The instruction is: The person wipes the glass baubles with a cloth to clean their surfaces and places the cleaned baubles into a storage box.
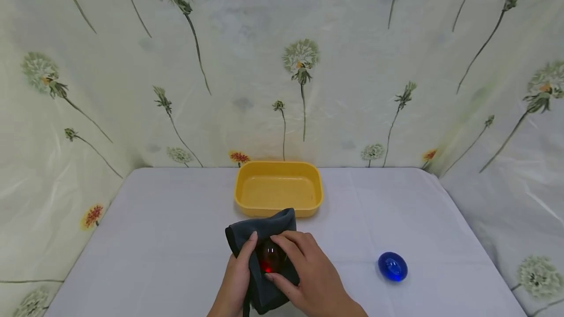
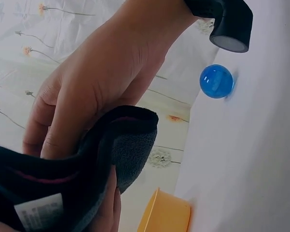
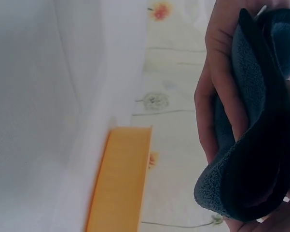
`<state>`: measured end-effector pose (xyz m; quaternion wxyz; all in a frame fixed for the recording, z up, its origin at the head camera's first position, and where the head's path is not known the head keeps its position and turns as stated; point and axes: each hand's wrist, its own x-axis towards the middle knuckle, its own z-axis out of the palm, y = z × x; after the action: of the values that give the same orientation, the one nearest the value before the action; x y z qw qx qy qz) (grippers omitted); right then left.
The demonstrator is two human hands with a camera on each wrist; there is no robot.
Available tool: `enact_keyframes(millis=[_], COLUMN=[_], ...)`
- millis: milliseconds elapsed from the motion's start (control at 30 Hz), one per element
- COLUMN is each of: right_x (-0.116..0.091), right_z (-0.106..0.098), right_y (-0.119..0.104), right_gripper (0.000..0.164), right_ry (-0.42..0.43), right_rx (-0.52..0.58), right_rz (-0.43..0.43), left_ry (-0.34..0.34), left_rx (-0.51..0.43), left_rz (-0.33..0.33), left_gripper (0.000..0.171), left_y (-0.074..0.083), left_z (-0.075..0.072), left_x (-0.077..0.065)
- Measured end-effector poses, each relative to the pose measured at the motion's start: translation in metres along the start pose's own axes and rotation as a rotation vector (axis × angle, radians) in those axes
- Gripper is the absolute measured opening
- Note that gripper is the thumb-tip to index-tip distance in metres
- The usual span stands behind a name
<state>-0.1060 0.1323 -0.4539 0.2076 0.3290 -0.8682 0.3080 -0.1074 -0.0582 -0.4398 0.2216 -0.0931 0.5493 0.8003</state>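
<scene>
A dark blue-grey cloth (image 1: pixel 267 227) with black edging lies folded in my left hand (image 1: pixel 235 275), its thumb over the near side and its fingers behind. A dark red glassy ball (image 1: pixel 270 257) sits against the cloth. My right hand (image 1: pixel 315 273) pinches this ball between thumb and fingers. In the left wrist view, the right hand (image 2: pixel 103 72) reaches down behind the cloth's edge, where a white label (image 2: pixel 39 212) shows; the ball is hidden there. The right wrist view shows left-hand fingers (image 3: pixel 225 89) along the outside of the cloth (image 3: pixel 249 72).
Just beyond the hands stands a yellow rectangular tray (image 1: pixel 277 212) on the white-covered table (image 1: pixel 176 238). A blue glassy ball (image 1: pixel 392 266) lies on the table to the right. Flower-printed sheeting (image 1: pixel 246 62) surrounds the table at the back and sides.
</scene>
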Motion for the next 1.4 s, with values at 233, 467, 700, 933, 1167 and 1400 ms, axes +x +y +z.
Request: enact_keyframes(millis=[233, 467, 700, 933, 1167, 1400], right_x=[-0.0007, -0.0011, 0.0006, 0.0028, 0.0051, 0.0035], right_z=[0.0027, 0.0025, 0.0004, 0.0005, 0.0033, 0.0002], right_y=[-0.0009, -0.0019, -0.0011, -0.0028, -0.0029, -0.0002], right_gripper=[0.06, 0.073, 0.066, 0.06, 0.061, 0.074], right_ry=[0.028, 0.006, 0.027, 0.018, 0.062, 0.002], right_rx=[-0.039, -0.028, -0.007, -0.007, -0.04, 0.006], right_rz=[0.084, 0.053, -0.002, 0.088, 0.157, 0.114], left_ry=[-0.001, 0.031, 0.025, 0.032, 0.024, 0.051], left_rx=[0.009, 0.044, 0.031, 0.034, 0.019, 0.048], left_rz=[0.021, 0.013, 0.01, -0.003, -0.02, -0.014], left_gripper=[0.079, 0.082, 0.088, 0.087, 0.082, 0.084], left_y=[-0.0022, 0.0011, 0.0033, 0.0044, 0.0057, 0.007], left_z=[0.0013, 0.0011, 0.0019, 0.0023, 0.0045, 0.0026], left_x=[0.0029, 0.0037, 0.0011, 0.0032, 0.0034, 0.0052])
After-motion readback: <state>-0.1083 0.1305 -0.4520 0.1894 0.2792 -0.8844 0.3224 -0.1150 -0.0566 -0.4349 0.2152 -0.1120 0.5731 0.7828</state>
